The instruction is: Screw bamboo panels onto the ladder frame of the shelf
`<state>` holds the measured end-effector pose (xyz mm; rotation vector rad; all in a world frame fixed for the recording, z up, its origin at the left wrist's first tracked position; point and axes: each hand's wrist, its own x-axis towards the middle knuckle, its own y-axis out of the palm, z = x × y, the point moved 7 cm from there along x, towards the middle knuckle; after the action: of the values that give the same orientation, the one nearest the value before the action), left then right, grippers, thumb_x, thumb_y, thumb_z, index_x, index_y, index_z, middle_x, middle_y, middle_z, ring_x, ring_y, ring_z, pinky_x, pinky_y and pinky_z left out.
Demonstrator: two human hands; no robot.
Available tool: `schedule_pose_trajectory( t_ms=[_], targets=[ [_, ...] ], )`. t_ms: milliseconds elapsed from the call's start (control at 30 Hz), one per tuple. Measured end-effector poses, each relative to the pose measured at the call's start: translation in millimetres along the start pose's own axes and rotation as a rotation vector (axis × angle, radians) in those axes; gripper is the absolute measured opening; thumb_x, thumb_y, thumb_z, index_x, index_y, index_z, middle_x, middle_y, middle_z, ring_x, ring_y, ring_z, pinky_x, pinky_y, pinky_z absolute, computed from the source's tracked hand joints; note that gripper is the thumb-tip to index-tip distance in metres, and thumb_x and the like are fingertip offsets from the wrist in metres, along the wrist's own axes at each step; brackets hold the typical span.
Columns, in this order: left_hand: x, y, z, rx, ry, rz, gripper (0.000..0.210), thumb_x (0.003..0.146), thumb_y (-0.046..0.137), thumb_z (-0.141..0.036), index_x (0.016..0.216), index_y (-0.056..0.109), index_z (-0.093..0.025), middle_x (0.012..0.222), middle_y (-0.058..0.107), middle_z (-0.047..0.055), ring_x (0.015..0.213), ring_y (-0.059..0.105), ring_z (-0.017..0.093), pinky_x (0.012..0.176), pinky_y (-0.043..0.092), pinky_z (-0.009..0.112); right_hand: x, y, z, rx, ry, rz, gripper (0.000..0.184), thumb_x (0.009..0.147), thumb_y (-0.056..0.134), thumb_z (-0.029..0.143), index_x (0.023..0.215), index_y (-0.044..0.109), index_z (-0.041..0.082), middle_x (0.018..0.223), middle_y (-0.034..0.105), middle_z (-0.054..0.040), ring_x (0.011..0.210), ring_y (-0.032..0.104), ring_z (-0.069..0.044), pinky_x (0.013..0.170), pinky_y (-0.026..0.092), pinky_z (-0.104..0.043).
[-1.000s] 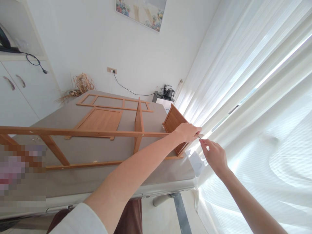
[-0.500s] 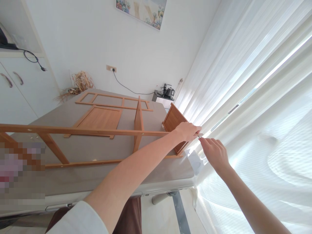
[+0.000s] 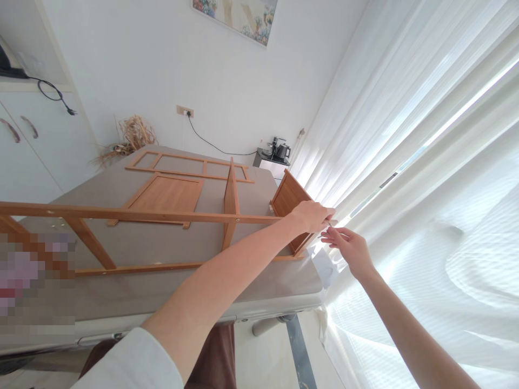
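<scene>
My left hand (image 3: pixel 311 216) is closed round the right end of a long wooden frame (image 3: pixel 194 217) standing on edge on the table. Close beside it, my right hand (image 3: pixel 352 249) pinches a thin metal tool that looks like a hex key (image 3: pixel 321 236), with its other fingers partly stretched out. The key's tip is at the frame's end, by the left fingertips; its exact seat is hidden. A wooden end panel (image 3: pixel 292 190) stands behind my left hand, and a middle wooden panel (image 3: pixel 231 194) stands upright against the frame.
On the grey-brown table (image 3: pixel 259 292) lie a flat wooden panel (image 3: pixel 166 193) and a ladder-like wooden frame (image 3: pixel 205 168). White curtains (image 3: pixel 425 178) hang close on the right. A kettle (image 3: pixel 283 153) stands on a small cabinet behind. Dried stalks (image 3: pixel 137 132) are beyond the table's far left corner.
My right hand has turned and shifted slightly left, and its fingers have loosened from a closed curl into a pinch with fingers extended. My left hand stays on the frame's end.
</scene>
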<state>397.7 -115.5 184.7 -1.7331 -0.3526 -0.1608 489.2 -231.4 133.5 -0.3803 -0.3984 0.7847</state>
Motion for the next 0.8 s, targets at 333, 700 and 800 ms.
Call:
schedule_pose_trajectory(
  t_ms=[333, 700, 800],
  targets=[
    [0.9, 2.7, 1.9, -0.017, 0.001, 0.004, 0.023, 0.095, 0.041, -0.032, 0.109, 0.058, -0.024, 0.102, 0.071, 0.007, 0.091, 0.066, 0.026, 0.075, 0.049, 0.036, -15.3, -8.0, 24.8, -0.761, -0.449, -0.191, 0.037, 0.097, 0.046, 0.056, 0.093, 0.065, 0.024, 0.085, 0.076, -0.0046, 0.07, 0.07, -0.023, 0.061, 0.046, -0.032],
    [1.2, 2.2, 1.4, -0.026, -0.005, 0.006, 0.022, 0.095, 0.045, -0.035, 0.109, 0.058, -0.024, 0.105, 0.071, 0.007, 0.093, 0.067, 0.025, 0.077, 0.05, 0.036, -20.6, 1.2, 42.8, -1.1, -0.746, -0.255, 0.03, 0.101, 0.045, 0.034, 0.081, 0.063, 0.02, 0.067, 0.067, -0.0028, 0.059, 0.056, -0.016, 0.061, 0.033, -0.029],
    [0.8, 1.7, 0.3, -0.019, 0.008, 0.006, 0.022, 0.096, 0.043, -0.033, 0.109, 0.058, -0.023, 0.105, 0.071, 0.007, 0.093, 0.067, 0.026, 0.077, 0.05, 0.037, -27.1, 9.9, 51.2, -1.305, -0.919, -0.247, 0.03, 0.098, 0.044, 0.016, 0.072, 0.058, 0.02, 0.057, 0.057, -0.0013, 0.057, 0.05, -0.015, 0.065, 0.03, -0.031]
  ],
)
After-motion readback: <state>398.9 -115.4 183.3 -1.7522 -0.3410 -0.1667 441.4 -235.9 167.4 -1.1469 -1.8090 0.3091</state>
